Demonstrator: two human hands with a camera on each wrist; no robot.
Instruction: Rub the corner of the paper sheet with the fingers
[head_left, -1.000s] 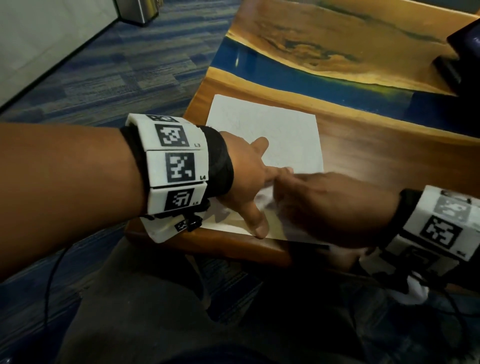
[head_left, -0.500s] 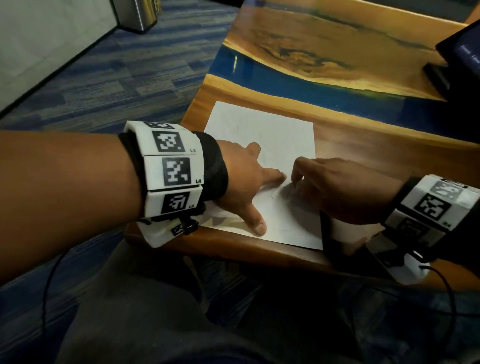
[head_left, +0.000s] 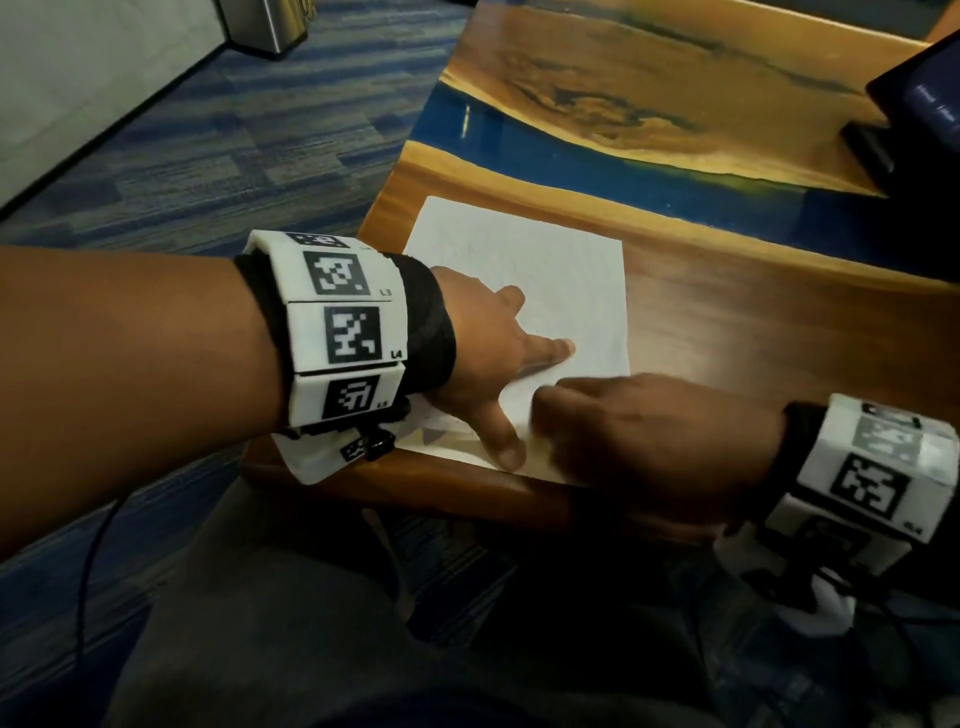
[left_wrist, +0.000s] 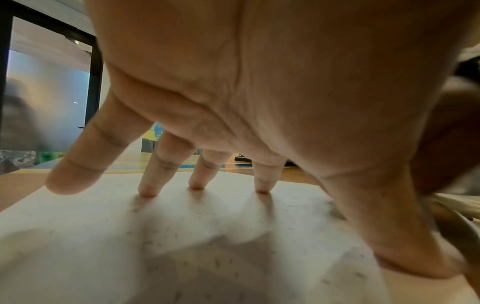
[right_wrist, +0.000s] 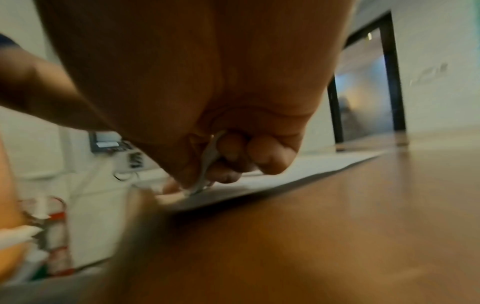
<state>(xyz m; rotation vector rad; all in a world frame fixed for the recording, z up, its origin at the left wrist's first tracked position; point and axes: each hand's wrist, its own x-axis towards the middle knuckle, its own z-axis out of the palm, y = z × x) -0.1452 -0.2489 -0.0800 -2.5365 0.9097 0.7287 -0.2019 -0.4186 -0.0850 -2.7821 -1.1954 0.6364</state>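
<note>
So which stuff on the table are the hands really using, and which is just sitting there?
In use:
- white paper sheet
- left hand, fingers spread, pressing the sheet flat
- right hand, pinching the sheet's near edge

Just lying about:
- wooden table, only under the sheet
- dark device at the far right
- metal bin on the carpet

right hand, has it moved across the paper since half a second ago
Yes. The right hand slid toward the paper's near edge, closer to the left hand's thumb.
</note>
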